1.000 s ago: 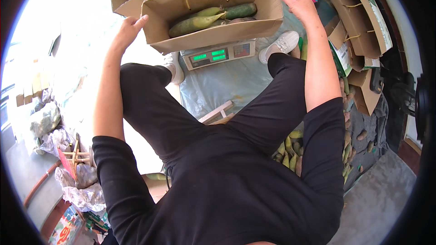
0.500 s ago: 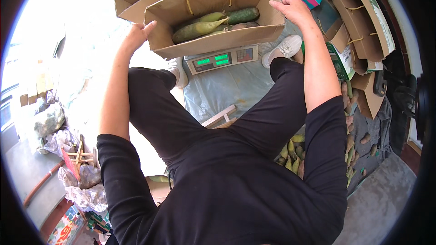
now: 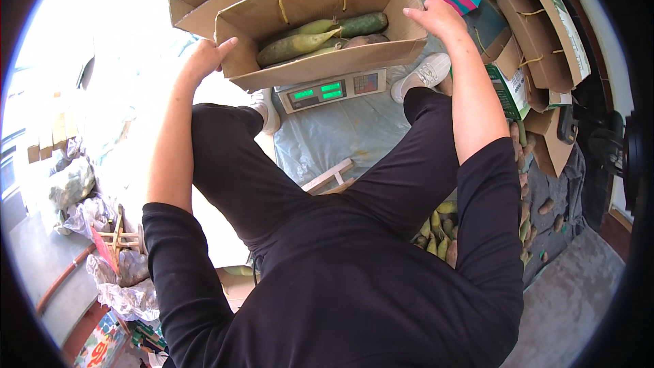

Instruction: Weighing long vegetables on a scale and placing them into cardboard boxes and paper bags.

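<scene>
An open cardboard box (image 3: pixel 327 67) with yellow rope handles rests on a digital scale (image 3: pixel 369 83) with lit green displays, between my feet. Inside lie several long radishes: a pale green one (image 3: pixel 294 48) in front, a dark green one (image 3: pixel 364 24) at the right, and others partly covered. My left hand (image 3: pixel 204 59) grips the box's left end, thumb over the rim and fingers mostly hidden outside. At the opposite end, my right hand (image 3: pixel 439 19) holds the right wall, its thumb on the upper edge.
More open cardboard boxes (image 3: pixel 541 34) stand at the right, and another (image 3: pixel 204 7) is behind at the left. Green radishes (image 3: pixel 439 228) are piled beside my right thigh. Plastic bags (image 3: pixel 71 184) and a small wooden stool (image 3: pixel 121 238) lie at the left. Plastic sheeting (image 3: pixel 320 140) covers the floor.
My left hand has dropped slightly at the box's left end, and its thumb reaches a little further over the rim. The box and radishes look almost unmoved.
</scene>
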`<state>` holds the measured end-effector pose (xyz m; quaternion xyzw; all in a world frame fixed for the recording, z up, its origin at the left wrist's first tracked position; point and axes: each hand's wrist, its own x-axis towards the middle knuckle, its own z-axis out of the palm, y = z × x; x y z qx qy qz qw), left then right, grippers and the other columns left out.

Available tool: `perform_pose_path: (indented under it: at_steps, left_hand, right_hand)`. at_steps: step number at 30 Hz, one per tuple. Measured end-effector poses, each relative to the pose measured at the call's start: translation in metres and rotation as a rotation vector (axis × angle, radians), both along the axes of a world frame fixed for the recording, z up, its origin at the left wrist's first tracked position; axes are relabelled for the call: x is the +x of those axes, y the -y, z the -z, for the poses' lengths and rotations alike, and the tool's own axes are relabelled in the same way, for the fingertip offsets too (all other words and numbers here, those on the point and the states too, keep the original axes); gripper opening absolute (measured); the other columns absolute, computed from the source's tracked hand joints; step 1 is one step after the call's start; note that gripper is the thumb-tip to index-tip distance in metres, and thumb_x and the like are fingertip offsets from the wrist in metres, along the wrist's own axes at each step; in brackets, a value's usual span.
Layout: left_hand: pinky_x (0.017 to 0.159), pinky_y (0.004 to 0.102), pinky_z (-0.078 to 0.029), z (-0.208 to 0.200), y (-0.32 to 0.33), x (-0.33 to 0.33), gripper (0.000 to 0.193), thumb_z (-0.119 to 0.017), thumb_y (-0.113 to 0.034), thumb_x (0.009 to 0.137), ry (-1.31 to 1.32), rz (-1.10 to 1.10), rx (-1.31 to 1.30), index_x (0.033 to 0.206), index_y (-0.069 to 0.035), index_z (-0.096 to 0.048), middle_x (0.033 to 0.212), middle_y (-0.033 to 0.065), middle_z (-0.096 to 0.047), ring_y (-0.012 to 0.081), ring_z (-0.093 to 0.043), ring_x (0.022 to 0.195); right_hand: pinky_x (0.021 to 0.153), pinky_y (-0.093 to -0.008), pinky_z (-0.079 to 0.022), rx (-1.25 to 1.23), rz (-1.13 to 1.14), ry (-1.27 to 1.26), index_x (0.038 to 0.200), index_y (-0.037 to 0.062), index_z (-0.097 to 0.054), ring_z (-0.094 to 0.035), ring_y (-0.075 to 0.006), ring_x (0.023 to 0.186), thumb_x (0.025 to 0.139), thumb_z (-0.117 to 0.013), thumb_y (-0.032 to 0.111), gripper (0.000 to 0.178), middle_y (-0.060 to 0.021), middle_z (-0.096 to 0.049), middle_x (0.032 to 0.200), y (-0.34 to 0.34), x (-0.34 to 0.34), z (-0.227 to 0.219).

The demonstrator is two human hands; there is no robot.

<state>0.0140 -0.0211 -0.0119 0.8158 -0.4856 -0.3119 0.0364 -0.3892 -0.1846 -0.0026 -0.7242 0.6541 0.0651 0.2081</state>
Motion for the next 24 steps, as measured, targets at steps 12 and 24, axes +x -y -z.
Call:
perform_pose_path:
  at_steps: [12,24]
  left_hand:
    - [0.056,0.0301,-0.047,0.004,0.002,-0.002,0.056,-0.058,-0.048,0.082,-0.029,-0.035,0.111,0.076,0.007,-0.064,0.063,0.0107,-0.061,0.0174,-0.057,0.055]
    - [0.055,0.0306,-0.049,0.011,0.003,-0.001,0.039,-0.059,-0.030,0.081,-0.146,-0.110,0.075,0.081,0.008,-0.064,0.066,0.0127,-0.063,0.0191,-0.060,0.055]
  right_hand:
    - [0.082,-0.0415,-0.046,0.025,-0.045,-0.100,0.105,0.0064,-0.064,-0.059,-0.0293,0.100,0.077,-0.056,0.050,0.052,-0.0140,-0.063,0.105,0.002,0.001,0.006]
    - [0.080,-0.0401,-0.046,0.099,-0.018,-0.056,0.107,0.0050,-0.062,-0.060,-0.0281,0.096,0.078,-0.054,0.042,0.048,-0.0140,-0.064,0.101,0.010,0.000,0.012]
